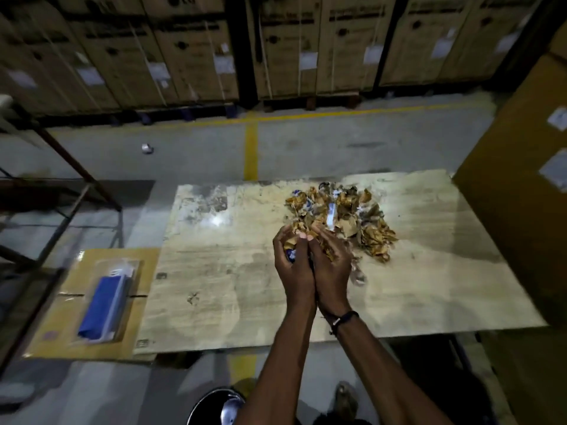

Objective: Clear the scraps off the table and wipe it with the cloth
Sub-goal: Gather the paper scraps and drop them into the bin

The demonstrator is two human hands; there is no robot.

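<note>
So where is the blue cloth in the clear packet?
In the head view, the blue cloth in its clear packet lies far left on a flat brown cardboard box, beside the pale wooden table and well left of both hands.

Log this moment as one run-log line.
both hands cupping scraps | scrap pile remains on table | wiping not started
</note>
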